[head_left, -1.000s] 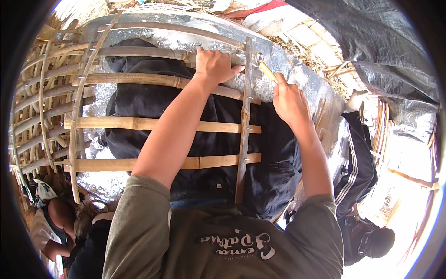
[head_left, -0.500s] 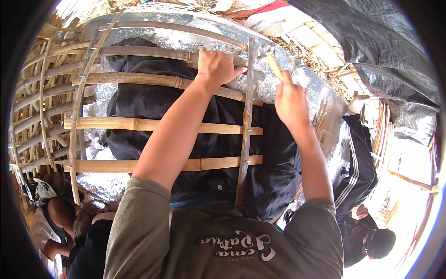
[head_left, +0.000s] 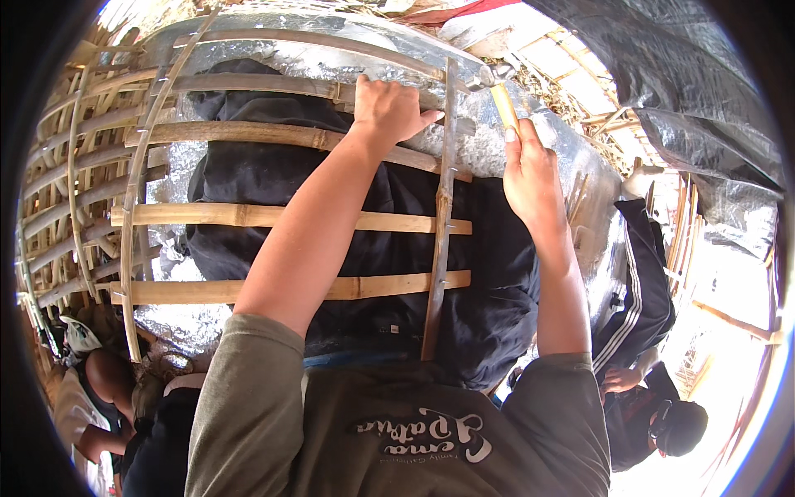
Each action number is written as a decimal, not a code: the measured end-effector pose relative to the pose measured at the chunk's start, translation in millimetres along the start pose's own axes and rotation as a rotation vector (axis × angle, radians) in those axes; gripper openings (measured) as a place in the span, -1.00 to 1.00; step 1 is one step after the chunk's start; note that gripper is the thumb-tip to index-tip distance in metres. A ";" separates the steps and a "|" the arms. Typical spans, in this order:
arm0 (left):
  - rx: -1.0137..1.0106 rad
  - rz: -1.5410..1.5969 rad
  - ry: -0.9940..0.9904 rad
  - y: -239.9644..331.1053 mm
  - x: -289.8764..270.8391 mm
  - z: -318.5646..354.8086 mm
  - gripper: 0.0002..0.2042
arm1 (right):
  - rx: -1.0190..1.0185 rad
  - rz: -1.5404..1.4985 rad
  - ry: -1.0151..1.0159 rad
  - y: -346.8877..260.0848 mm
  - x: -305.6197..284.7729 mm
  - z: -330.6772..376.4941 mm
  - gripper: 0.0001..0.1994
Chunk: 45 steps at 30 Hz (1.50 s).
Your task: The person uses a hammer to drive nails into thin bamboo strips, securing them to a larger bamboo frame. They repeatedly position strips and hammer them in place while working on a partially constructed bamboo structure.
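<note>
A bamboo lattice (head_left: 406, 224) of long slats nailed to cross strips lies over my black-clad legs (head_left: 273, 182). My left hand (head_left: 387, 108) is closed round the second slat (head_left: 273, 84) from the far side, its thumb pointing toward the right cross strip (head_left: 445, 190). In my right hand (head_left: 532, 170) is the wooden handle of a hammer (head_left: 505, 106). Its metal head is beside the upper end of that strip, near the farthest slat (head_left: 331, 46); whether the two touch I cannot tell. Small nail points stick out along both cross strips.
More bamboo lattices (head_left: 62, 182) are stacked at the left. Silvery sheeting (head_left: 571, 149) covers the ground, and a dark tarp (head_left: 687, 91) hangs at the upper right. One person (head_left: 675, 427) sits at the lower right, another (head_left: 103, 414) at the lower left.
My right hand and the hammer have shifted a little to the right and away from me. The left hand keeps its hold, and the lattice has moved only slightly.
</note>
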<state>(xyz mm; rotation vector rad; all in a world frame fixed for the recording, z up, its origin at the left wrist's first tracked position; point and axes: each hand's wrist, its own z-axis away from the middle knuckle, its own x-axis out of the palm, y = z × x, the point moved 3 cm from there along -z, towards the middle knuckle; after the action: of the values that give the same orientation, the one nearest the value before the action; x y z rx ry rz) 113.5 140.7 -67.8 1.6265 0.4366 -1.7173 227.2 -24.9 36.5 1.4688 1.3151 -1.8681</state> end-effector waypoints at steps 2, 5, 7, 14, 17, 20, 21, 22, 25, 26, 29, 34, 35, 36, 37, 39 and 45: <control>0.011 0.024 -0.011 2.4 -2.8 -1.2 -0.43 | 0.014 0.070 -0.045 7.1 10.2 -0.5 -0.87; 0.025 0.041 0.058 2.2 4.5 -0.3 -0.42 | 0.032 0.237 -0.108 24.5 30.2 1.0 -0.82; 0.024 0.041 0.084 -1.9 1.6 1.9 -0.41 | 0.035 0.179 -0.099 22.0 23.5 -0.2 -0.83; 0.032 0.038 0.087 4.6 3.9 -0.1 -0.40 | 0.043 0.222 -0.135 28.0 23.2 3.3 -0.84; 0.045 0.026 0.144 -3.1 7.2 2.7 -0.40 | 0.035 0.147 -0.125 15.4 15.8 -1.9 -0.83; 0.038 0.042 0.080 -1.5 5.4 0.1 -0.40 | -0.019 0.009 0.099 -3.1 4.9 8.2 -0.83; 0.046 0.045 0.117 1.1 3.9 0.8 -0.40 | 0.073 0.058 0.049 4.7 14.1 10.9 -0.83; 0.029 0.040 0.074 2.4 2.7 0.1 -0.43 | 0.103 0.224 -0.079 16.3 26.8 10.9 -0.84; 0.001 -0.012 0.040 1.5 -0.1 2.0 -0.46 | 0.066 0.256 -0.092 36.3 36.9 5.0 -0.84; -0.009 -0.018 0.017 -3.2 -2.2 -1.6 -0.45 | 0.084 0.181 -0.101 24.4 23.2 5.4 -0.84; 0.034 0.016 0.069 -0.2 2.8 1.1 -0.38 | 0.111 0.045 0.062 4.1 12.7 23.0 -0.85; 0.042 0.025 0.137 -0.9 7.0 -2.0 -0.38 | 0.005 0.253 -0.086 17.6 38.3 15.0 -0.85; 0.043 0.022 0.130 -0.8 6.2 -2.4 -0.38 | 0.083 0.165 -0.087 13.1 27.6 16.0 -0.84; 0.043 0.026 0.110 0.7 8.0 2.0 -0.37 | 0.167 0.080 -0.102 1.9 15.0 21.9 -0.82; 0.041 0.044 0.104 -1.3 5.2 -2.2 -0.37 | 0.134 0.060 0.040 -5.5 11.3 22.4 -0.82; 0.041 0.045 0.116 0.7 8.0 -1.6 -0.38 | 0.138 0.157 -0.038 10.6 32.4 26.3 -0.84; -0.001 0.022 -0.060 3.4 -4.1 -1.9 -0.40 | 0.175 -0.010 0.106 -3.3 13.6 25.4 -0.77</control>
<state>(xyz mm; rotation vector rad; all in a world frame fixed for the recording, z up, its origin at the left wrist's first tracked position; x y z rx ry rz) 116.9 140.8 -63.3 1.5688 0.3885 -1.7443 206.9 -42.2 25.3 1.6727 1.2333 -1.9793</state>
